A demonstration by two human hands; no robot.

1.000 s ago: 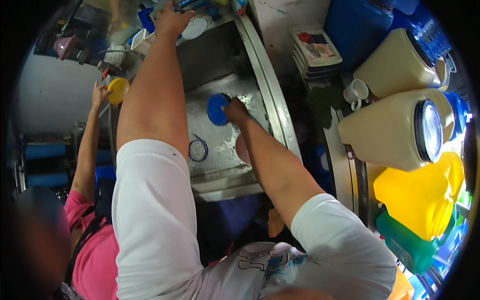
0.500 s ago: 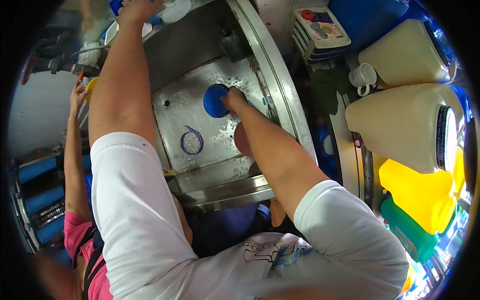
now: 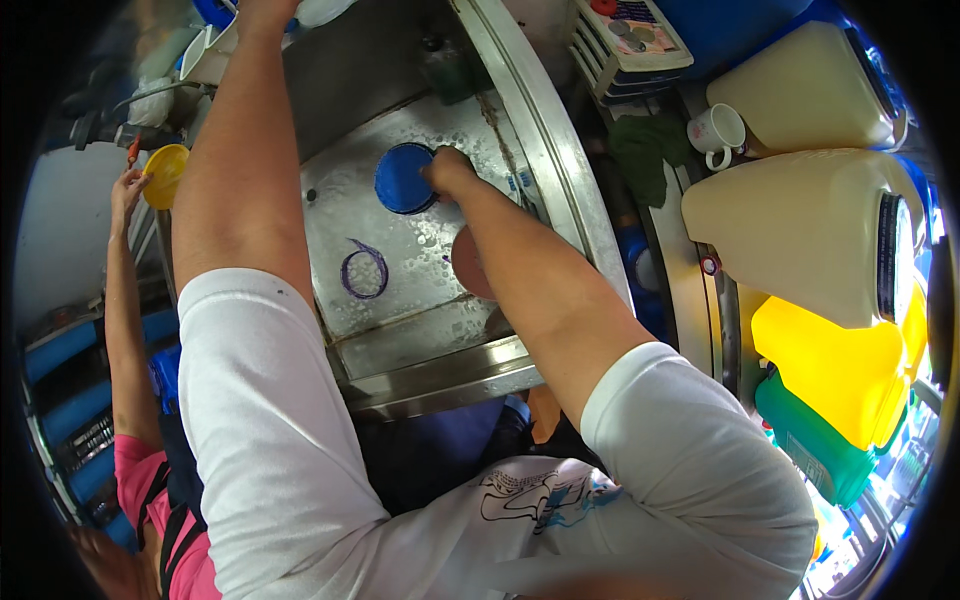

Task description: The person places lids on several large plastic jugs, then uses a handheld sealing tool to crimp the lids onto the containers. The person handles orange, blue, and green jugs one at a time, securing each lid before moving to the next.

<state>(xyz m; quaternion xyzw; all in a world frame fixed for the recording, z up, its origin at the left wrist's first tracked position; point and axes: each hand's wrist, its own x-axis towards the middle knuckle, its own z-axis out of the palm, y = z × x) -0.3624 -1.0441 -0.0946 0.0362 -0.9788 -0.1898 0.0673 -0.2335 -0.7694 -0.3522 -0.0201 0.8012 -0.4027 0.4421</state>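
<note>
My right hand (image 3: 450,173) grips the edge of a round blue lid (image 3: 405,178) over the bottom of the steel sink (image 3: 440,360). My left arm reaches past the sink's left side. Its hand (image 3: 268,9) is cut off by the top of the picture, so the fingers are hidden. A white container (image 3: 205,60) is beside that wrist. A loop of purple cord (image 3: 364,272) lies on the wet, soapy sink bottom. Partly under my right forearm is a round reddish-brown thing (image 3: 468,262). In the sink's far corner stands a dark bottle (image 3: 445,70).
At the left, a pink-sleeved person's hand (image 3: 125,190) is at a yellow bowl (image 3: 166,177), near an orange tap handle (image 3: 133,150). Right of the sink are a white mug (image 3: 717,132), large beige jugs (image 3: 800,235), a yellow container (image 3: 830,350) and a small drawer unit (image 3: 630,60).
The view has shifted slightly. My left hand has gone mostly out of the top of the picture. More of the yellow bowl by the other person's hand shows. My right hand still holds the lid.
</note>
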